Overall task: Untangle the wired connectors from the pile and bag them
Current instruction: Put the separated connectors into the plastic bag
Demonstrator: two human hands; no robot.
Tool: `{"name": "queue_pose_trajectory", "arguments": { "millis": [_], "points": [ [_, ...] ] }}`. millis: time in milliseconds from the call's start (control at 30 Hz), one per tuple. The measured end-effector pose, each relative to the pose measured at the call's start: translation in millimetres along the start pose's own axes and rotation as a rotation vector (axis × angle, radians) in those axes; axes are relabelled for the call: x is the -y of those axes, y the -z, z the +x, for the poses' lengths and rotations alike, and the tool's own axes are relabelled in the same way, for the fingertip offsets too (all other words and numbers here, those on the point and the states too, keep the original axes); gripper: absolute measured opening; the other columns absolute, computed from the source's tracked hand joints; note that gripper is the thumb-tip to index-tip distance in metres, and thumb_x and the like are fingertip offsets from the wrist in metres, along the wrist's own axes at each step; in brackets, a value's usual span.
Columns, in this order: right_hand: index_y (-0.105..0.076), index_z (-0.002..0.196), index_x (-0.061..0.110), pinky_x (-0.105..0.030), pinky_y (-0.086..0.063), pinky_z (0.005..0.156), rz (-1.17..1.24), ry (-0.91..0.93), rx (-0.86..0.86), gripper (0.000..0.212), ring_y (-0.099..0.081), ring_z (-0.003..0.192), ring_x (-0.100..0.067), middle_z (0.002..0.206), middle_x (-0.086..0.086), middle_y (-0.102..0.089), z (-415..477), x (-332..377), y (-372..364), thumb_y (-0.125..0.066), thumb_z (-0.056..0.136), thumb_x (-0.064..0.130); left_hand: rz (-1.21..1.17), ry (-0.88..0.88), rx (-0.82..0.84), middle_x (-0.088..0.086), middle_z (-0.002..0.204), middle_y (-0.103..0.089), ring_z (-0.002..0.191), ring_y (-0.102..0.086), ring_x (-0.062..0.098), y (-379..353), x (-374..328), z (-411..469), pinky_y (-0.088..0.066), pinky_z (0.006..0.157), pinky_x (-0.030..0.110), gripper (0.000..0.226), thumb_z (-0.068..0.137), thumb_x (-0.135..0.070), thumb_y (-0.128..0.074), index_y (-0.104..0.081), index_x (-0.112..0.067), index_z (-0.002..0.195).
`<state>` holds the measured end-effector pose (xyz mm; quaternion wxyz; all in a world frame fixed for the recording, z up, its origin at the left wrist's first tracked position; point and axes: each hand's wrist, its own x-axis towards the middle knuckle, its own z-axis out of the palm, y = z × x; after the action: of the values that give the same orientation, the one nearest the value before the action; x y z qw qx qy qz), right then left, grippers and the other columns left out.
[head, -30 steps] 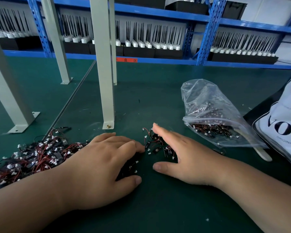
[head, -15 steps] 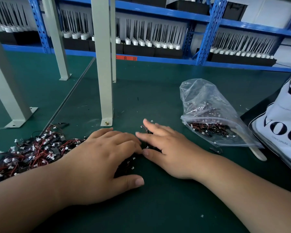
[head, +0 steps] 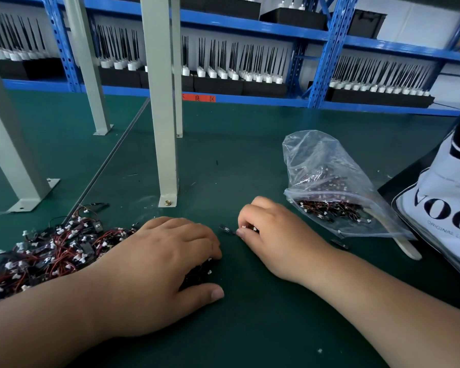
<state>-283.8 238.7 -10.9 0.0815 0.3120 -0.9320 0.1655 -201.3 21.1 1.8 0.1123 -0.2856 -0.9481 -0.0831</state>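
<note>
1. Now, your left hand (head: 160, 266) lies at the lower middle of the frame. Its fingers are curled down over a small bunch (head: 201, 270) of wired connectors, and the thumb is spread apart on the green surface (head: 250, 328).
2. Your right hand (head: 276, 235) sits just right of centre, its fingers tucked in and pinching a few connectors (head: 251, 229); only their white plugs show.
3. The main pile (head: 45, 251) of red-and-black wired connectors spreads across the lower left, running up against your left hand.
4. The clear bag (head: 324, 166) lies at centre right, near your right hand, with connectors inside.
5. One loose black piece (head: 225, 229) lies between your hands.
6. A white printed tote (head: 441, 208) sits at the right edge.
</note>
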Motion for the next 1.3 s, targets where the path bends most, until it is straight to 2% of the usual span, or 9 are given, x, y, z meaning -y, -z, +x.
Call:
{"name": "queue_pose_trajectory", "arguments": {
  "millis": [133,300,400,467,533,633,900,1100,1300],
  "points": [
    [-0.042,0.083,0.027,-0.035,-0.038,0.070,-0.120,-0.020,0.026,0.025,-0.045,0.083,-0.017,0.086,0.010,-0.046,-3,1,1,-0.047,0.099,0.046,-0.007,0.002,0.010,-0.030,0.121,-0.050,0.114,-0.049,-0.004,-2,1,-1,-0.039,0.098,0.023,0.046,0.087,-0.075,-0.035,-0.056,-0.044,0.114],
    [-0.037,0.076,0.027,-0.034,-0.029,0.060,-0.144,-0.072,0.025,0.035,-0.046,0.074,-0.018,0.075,0.010,-0.044,-3,4,3,-0.048,0.096,0.054,-0.004,0.003,0.011,-0.030,0.120,-0.050,0.112,-0.049,-0.004,-2,2,0,-0.038,0.095,0.021,0.045,0.087,-0.075,-0.035,-0.056,-0.044,0.113],
    [-0.037,0.091,0.032,-0.034,-0.032,0.061,-0.085,-0.079,0.009,0.026,-0.048,0.075,-0.017,0.090,0.012,-0.047,-4,3,4,-0.051,0.094,0.054,0.002,0.003,0.017,-0.030,0.122,-0.049,0.114,-0.048,-0.004,-3,3,0,-0.037,0.097,0.021,0.047,0.087,-0.075,-0.034,-0.055,-0.044,0.115],
    [-0.040,0.112,0.039,-0.034,-0.040,0.068,-0.081,-0.081,0.026,0.024,-0.053,0.085,-0.018,0.107,0.012,-0.045,-4,3,4,-0.050,0.095,0.053,-0.002,0.003,0.025,-0.030,0.123,-0.048,0.115,-0.046,-0.005,-3,2,0,-0.036,0.099,0.020,0.048,0.087,-0.076,-0.033,-0.055,-0.044,0.116],
    [-0.044,0.120,0.042,-0.035,-0.045,0.074,-0.110,-0.082,0.056,0.027,-0.056,0.091,-0.019,0.114,0.012,-0.042,-5,4,4,-0.047,0.097,0.053,-0.005,0.005,0.032,-0.031,0.124,-0.046,0.117,-0.044,-0.006,-3,3,-1,-0.032,0.101,0.019,0.051,0.086,-0.077,-0.031,-0.054,-0.045,0.117],
    [-0.051,0.101,0.033,-0.033,-0.042,0.066,-0.122,-0.081,0.047,0.021,-0.053,0.082,-0.019,0.105,0.012,-0.044,-4,4,4,-0.048,0.096,0.053,-0.009,0.002,0.026,-0.031,0.124,-0.046,0.118,-0.043,-0.006,-3,3,-1,-0.031,0.101,0.019,0.051,0.086,-0.077,-0.031,-0.054,-0.045,0.118],
    [-0.036,0.065,0.025,-0.032,-0.031,0.058,-0.183,-0.134,-0.018,0.042,-0.045,0.073,-0.019,0.078,0.006,-0.041,-5,-1,0,-0.047,0.096,0.051,-0.015,-0.006,0.018,-0.031,0.124,-0.046,0.117,-0.043,-0.006,-4,3,0,-0.034,0.101,0.021,0.051,0.086,-0.077,-0.030,-0.053,-0.045,0.119],
    [-0.037,0.059,0.020,-0.034,-0.037,0.064,-0.182,-0.120,-0.013,0.049,-0.039,0.081,-0.016,0.066,0.009,-0.041,-8,-9,2,-0.049,0.094,0.052,-0.018,-0.016,0.005,-0.031,0.123,-0.047,0.114,-0.046,-0.006,-3,3,0,-0.039,0.099,0.024,0.049,0.086,-0.076,-0.032,-0.054,-0.046,0.118],
    [-0.035,0.073,0.026,-0.031,-0.030,0.054,-0.117,-0.122,-0.035,0.037,-0.041,0.065,-0.007,0.081,0.009,-0.042,-10,-5,4,-0.054,0.092,0.052,-0.010,-0.015,-0.001,-0.032,0.122,-0.047,0.114,-0.045,-0.007,-5,4,0,-0.037,0.099,0.022,0.047,0.086,-0.076,-0.034,-0.053,-0.047,0.117]
  ]
}}
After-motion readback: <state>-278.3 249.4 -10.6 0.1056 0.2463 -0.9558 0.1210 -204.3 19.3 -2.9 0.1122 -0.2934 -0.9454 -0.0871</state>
